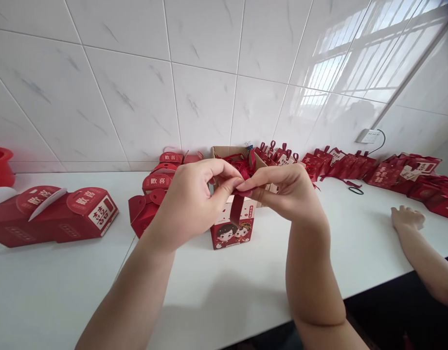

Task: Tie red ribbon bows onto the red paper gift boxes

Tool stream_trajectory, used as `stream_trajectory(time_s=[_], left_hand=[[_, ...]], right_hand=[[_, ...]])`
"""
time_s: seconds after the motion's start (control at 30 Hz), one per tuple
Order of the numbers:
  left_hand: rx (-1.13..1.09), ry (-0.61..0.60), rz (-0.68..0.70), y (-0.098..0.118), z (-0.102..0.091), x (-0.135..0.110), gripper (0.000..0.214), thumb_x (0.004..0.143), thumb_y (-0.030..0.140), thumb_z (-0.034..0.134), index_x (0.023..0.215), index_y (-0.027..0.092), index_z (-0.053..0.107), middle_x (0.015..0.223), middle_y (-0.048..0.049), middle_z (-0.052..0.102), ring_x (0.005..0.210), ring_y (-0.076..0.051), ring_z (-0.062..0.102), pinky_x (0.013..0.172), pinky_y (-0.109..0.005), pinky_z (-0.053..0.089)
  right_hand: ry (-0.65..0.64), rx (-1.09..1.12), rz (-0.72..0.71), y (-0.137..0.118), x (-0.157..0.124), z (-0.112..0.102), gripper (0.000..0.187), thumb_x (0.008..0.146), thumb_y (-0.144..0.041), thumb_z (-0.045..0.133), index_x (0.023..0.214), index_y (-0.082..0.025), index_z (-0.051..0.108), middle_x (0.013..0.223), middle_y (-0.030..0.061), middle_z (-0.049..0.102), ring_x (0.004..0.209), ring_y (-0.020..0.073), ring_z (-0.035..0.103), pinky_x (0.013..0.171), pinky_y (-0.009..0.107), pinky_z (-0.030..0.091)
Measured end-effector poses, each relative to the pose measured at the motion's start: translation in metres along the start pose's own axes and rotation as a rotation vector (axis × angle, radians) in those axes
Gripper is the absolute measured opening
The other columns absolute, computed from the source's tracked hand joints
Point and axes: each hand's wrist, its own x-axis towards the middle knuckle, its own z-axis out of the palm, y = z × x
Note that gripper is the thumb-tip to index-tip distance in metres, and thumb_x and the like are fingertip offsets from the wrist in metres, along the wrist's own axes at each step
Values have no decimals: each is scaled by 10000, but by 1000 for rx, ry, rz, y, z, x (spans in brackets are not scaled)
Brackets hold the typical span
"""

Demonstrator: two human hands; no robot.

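Between my two hands a dark red ribbon (237, 210) is pinched, with one end hanging down. My left hand (194, 197) grips it between thumb and forefinger, and my right hand (287, 192) pinches it from the other side, the fingertips of both almost meeting. Behind and below the ribbon stands a red and white gift box (233, 236) with two cartoon figures printed on its front. The hands cover most of the box's top, so I cannot tell whether the ribbon is attached to it.
Red boxes (78, 214) with rounded flaps stand at the left, near a red basin (0, 165). Behind my hands is a cardboard box (220, 151) of red ribbons. Several ribboned red boxes (387, 172) line the wall rightward. Another person's hand (408, 218) rests on the table.
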Motion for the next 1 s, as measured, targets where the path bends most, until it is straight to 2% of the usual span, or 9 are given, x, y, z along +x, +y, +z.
stream_trajectory(time_s=[0.13,0.27,0.4,0.47,0.53,0.63,0.77,0.9,1.0], left_hand=[[-75,25,77,2,3,2,127,858,263,555,770,236,642,775,0,672,702,-154,607,601,-281,492],[-13,-57,47,-6,-1,3,198,892,377,511,915,249,659,935,-20,675,847,-179,616,690,-295,494],[331,-397,-149,-30,4,11,497,773,482,605,1231,302,536,1255,-45,561,1034,-242,580,773,-321,483],[472,-599,-274,-44,13,17,462,744,458,610,1165,269,569,1136,-71,610,908,-254,608,657,-313,462],[572,-695,-326,-57,23,25,228,769,363,560,935,222,628,901,-72,648,727,-239,601,547,-304,390],[610,-639,-265,-71,34,33,96,768,248,517,697,211,569,740,-54,618,635,-215,559,510,-302,314],[572,-570,-175,-84,38,38,136,765,209,509,629,211,498,699,-25,606,665,-202,553,534,-297,309],[483,-551,-188,-90,38,38,23,792,240,520,814,236,515,832,-10,638,752,-199,575,574,-278,352],[469,-561,-205,-90,38,37,146,796,231,526,921,244,452,871,-15,622,742,-194,568,553,-266,344]], right_hand=[[-7,29,4,-1,-2,-10,175,759,-118,697,822,-264,770,782,-12,742,721,151,695,615,264,592],[-172,-45,82,-6,-10,-33,124,787,-201,690,842,-278,771,780,3,739,724,161,691,633,283,583],[-476,-161,322,-5,-16,-54,140,807,-215,654,852,-273,773,822,17,723,779,163,681,727,303,574],[-581,-249,394,2,-15,-58,140,798,-218,655,827,-284,776,901,24,701,854,169,664,795,317,561],[-603,-354,418,15,-11,-57,125,772,-233,680,814,-299,777,1042,32,664,1008,199,619,879,342,534],[-598,-414,459,40,-3,-51,128,742,-238,704,818,-309,778,1240,17,585,1161,241,538,940,365,505],[-606,-373,567,61,4,-43,166,750,-182,660,785,-290,781,1354,-10,518,1020,216,622,859,354,548],[-489,-366,506,56,6,-39,194,756,-158,623,785,-271,779,1416,-12,451,1014,208,626,770,318,569],[-534,-364,453,52,7,-36,177,767,-194,625,808,-277,776,1337,6,519,1042,205,607,790,315,555]])
